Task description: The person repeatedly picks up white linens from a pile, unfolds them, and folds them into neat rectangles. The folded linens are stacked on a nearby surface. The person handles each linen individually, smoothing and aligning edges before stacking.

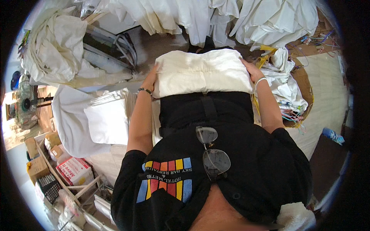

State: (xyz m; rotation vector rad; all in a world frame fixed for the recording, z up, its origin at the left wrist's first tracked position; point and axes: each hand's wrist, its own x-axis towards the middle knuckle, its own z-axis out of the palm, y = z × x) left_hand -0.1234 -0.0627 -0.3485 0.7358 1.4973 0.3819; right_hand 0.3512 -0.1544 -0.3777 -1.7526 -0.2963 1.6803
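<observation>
A thick folded bundle of off-white cloth (pixel 203 72) lies across my lap, over black trousers. My left hand (pixel 152 77) presses flat against its left end, a beaded bracelet on the wrist. At the opposite end my right hand (pixel 252 70) holds the bundle, with a pale band on that wrist. The fingertips of both hands are partly hidden by the cloth. Close to my left forearm sits a stack of folded white cloths (pixel 107 119) on a white sheet (pixel 68 118).
Loose white cloths (pixel 185 17) hang ahead. To the right, an open cardboard box (pixel 307 83) holds crumpled white cloth and several coloured hangers (pixel 292 115). A fan (pixel 26 104) stands far left, above a rack (pixel 62 184) with boxes. Eyeglasses (pixel 215 158) hang from my shirt.
</observation>
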